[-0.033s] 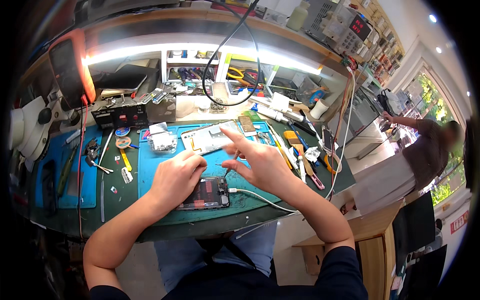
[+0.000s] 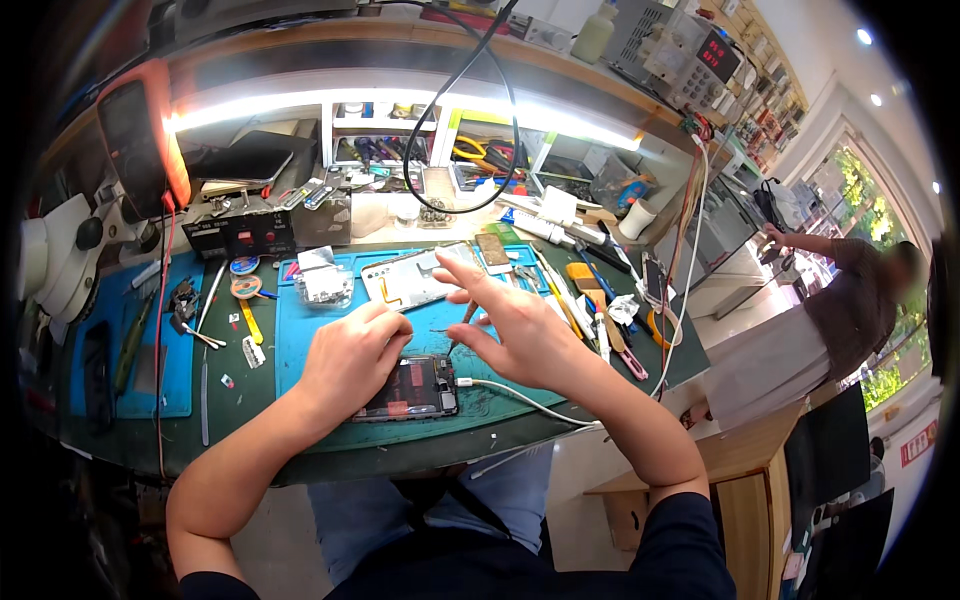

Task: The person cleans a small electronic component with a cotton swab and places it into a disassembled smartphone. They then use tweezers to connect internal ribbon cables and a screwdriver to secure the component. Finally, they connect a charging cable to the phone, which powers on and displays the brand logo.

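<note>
Phone [image 2: 432, 392] lies opened on the counter's blue mat [image 2: 297, 345], innards bare: opening looks done, closing not. The right hand [image 2: 525, 328] clamps its grip on a slim tool [image 2: 468, 313]; the left hand's [image 2: 350, 355] grip, I cannot tell.

- opened phone [image 2: 418, 388]: a flat, dark slab with its inside facing up, reddish patches near the middle and small parts crowded along its right end; it lies flat and sideways on the blue mat [image 2: 293, 342], near the front edge, its left part hidden from view.
- thin tool [image 2: 469, 311]: brownish, held at a slant with its dark tip down, by the phone's far edge; whether the tip touches is too small to tell.
- white cable [image 2: 520, 394]: its plug meets the phone's right end, and the cord curves off rightward.
</note>
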`<state>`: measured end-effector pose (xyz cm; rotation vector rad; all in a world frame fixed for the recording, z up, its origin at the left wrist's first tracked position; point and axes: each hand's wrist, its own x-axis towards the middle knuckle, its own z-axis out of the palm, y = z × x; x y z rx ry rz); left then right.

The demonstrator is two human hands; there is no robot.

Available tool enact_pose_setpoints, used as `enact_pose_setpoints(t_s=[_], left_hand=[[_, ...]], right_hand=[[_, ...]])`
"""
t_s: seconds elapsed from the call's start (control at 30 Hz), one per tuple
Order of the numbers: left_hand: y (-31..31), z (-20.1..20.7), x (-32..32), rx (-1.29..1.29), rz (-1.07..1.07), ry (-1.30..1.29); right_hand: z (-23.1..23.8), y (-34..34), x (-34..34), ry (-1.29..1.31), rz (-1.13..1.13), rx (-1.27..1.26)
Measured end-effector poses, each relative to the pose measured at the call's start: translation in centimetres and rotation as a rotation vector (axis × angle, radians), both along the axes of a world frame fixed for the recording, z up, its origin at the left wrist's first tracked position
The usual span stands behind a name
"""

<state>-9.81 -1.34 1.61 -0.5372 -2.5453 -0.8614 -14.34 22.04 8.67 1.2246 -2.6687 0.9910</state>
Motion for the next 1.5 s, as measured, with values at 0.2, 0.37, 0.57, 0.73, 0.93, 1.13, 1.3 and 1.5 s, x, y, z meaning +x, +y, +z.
enact_pose_setpoints(t_s=[0.2, 0.37, 0.57, 0.73, 0.93, 1.13, 1.3, 1.5], left_hand=[[0.1, -0.2, -0.1, 0.002, 0.002, 0.018], [0.0, -0.1, -0.1, 0.002, 0.008, 0.003], [-0.1, -0.3, 0.1, -0.008, 0.007, 0.009], [-0.1, -0.6, -0.1, 0.0, 0.006, 0.015], [-0.1, -0.7, -0.2, 0.015, 0.002, 0.009], [-1.5, -0.6, -1.4, 0.052, 0.036, 0.087], [-2.7, -0.3, -1.9, 0.07, 0.123, 0.05], [-2.6, -0.5, -1.9, 0.033, 0.117, 0.088]], right_hand=[[0.1, 0.2, 0.0, -0.025, -0.067, 0.18], [0.5, 0.3, -0.1, -0.063, 0.026, 0.096], [0.1, -0.1, 0.0, -0.056, 0.055, -0.034], [-0.3, 0.0, 0.0, 0.017, -0.01, 0.014], [0.3, 0.7, -0.4, -0.118, -0.034, 0.015], [-1.5, 0.0, -3.9, -0.131, -0.198, -0.393], [-4.7, -0.9, -6.4, -0.21, -0.237, -0.44], [-5.3, -1.0, -6.2, -0.256, -0.221, -0.408]])
